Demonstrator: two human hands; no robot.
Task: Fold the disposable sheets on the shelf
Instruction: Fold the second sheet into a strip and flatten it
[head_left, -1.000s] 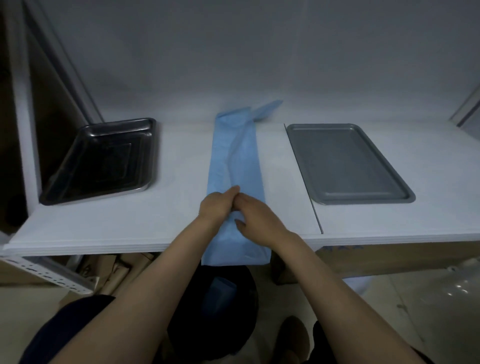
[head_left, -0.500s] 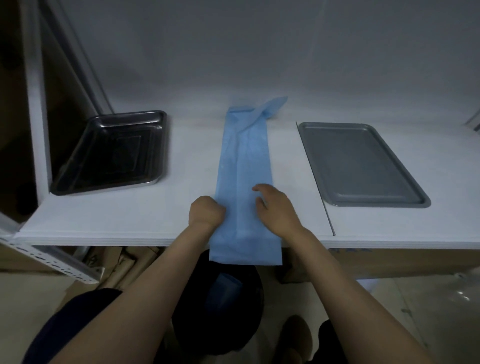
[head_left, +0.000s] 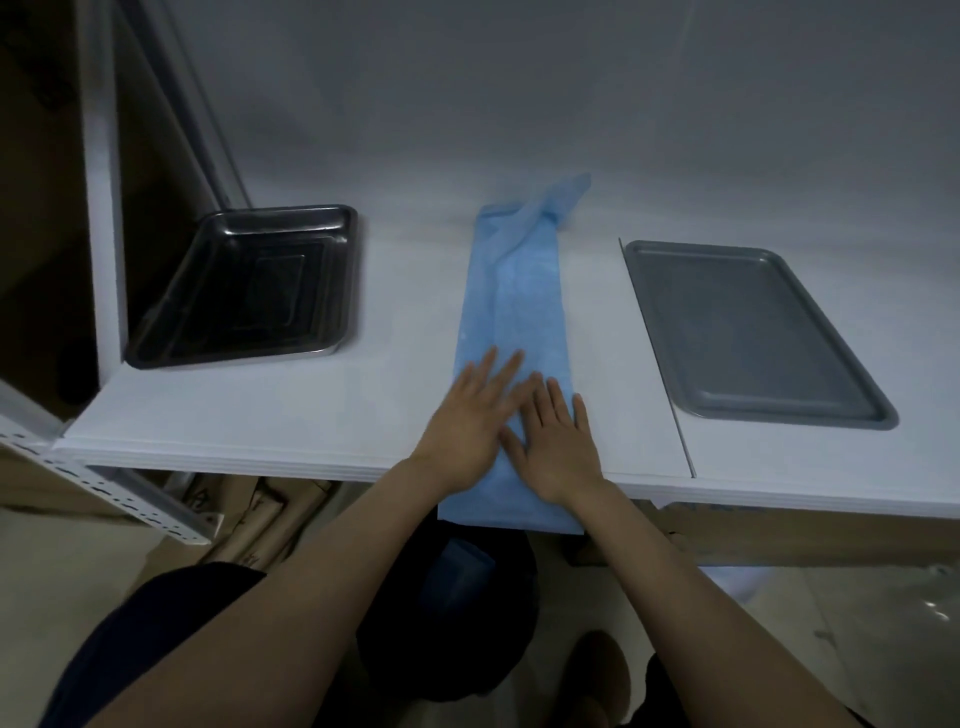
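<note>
Blue sheet (head_left: 511, 306) lies on the white shelf (head_left: 260, 415) as a long narrow strip, folded lengthwise, running from the back wall toward the person. Near end hangs over the shelf's front edge; far end is rumpled, with one loose corner lifted up and to the right against the wall. Both hands rest flat on the near part of the strip, just behind the front edge. Left hand (head_left: 470, 421): palm down, fingers straight and spread, angled up to the right, lying partly on the sheet and partly on the bare shelf at the strip's left edge. Right hand (head_left: 558, 441): palm down, fingers straight and pointing away, on the right half of the strip. The two hands touch or nearly touch at the thumbs and inner fingers. Neither grip is closed; both press with open fingers. Dark metal tray (head_left: 244, 291) sits on the shelf well to the left of the sheet, near the upright post. Flat grey tray (head_left: 748, 332) sits to the right, beside a seam in the shelf. Below the shelf: crumpled brown paper (head_left: 249, 525) at left and a dark bin (head_left: 457, 597) holding something blue.
</note>
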